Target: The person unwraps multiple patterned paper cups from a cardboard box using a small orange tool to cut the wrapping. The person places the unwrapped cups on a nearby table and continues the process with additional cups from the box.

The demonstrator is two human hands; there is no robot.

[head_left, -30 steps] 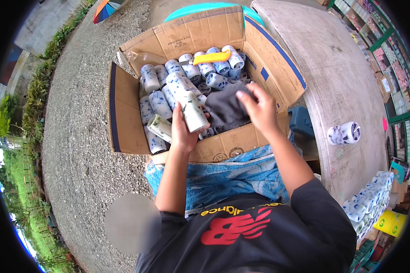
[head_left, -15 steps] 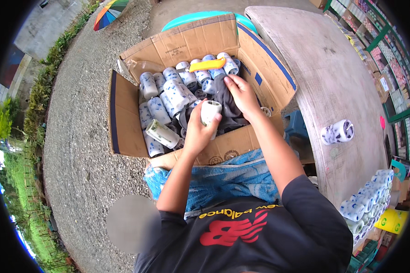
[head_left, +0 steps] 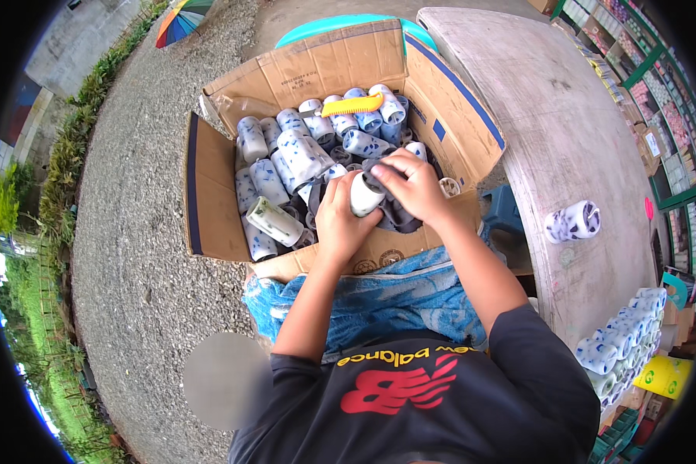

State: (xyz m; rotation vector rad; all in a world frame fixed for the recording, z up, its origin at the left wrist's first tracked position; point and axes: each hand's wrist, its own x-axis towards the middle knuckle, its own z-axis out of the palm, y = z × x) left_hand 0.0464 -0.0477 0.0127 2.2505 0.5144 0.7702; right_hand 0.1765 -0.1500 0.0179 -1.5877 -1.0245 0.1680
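Observation:
My left hand [head_left: 340, 220] is wrapped round a white pillar candle [head_left: 364, 198], held tilted above the near side of an open cardboard box [head_left: 309, 66]. With closed fingers my right hand [head_left: 419, 185] presses a dark grey cloth [head_left: 398, 216] onto the candle's upper end. The rest of the cloth hangs down below that hand. White candles with blue flecks [head_left: 269, 180] lie in the box around my hands. One candle with green flecks [head_left: 274, 223] lies at the box's near left. Across the far candles rests a yellow-handled tool [head_left: 352, 105] with a ridged edge.
A pale table [head_left: 510, 100] stands right of the box, with one purple-flecked candle [head_left: 572, 222] on it. Rows of candles [head_left: 622, 340] are stacked at the lower right. A blue patterned towel [head_left: 363, 301] lies over my lap. Shelves [head_left: 649, 85] stand at the far right.
The dark cloth has come from inside the box, toward me, onto the candle's end. My right hand has moved nearer my left, and the candle has tilted. A blue-flecked candle behind is now uncovered.

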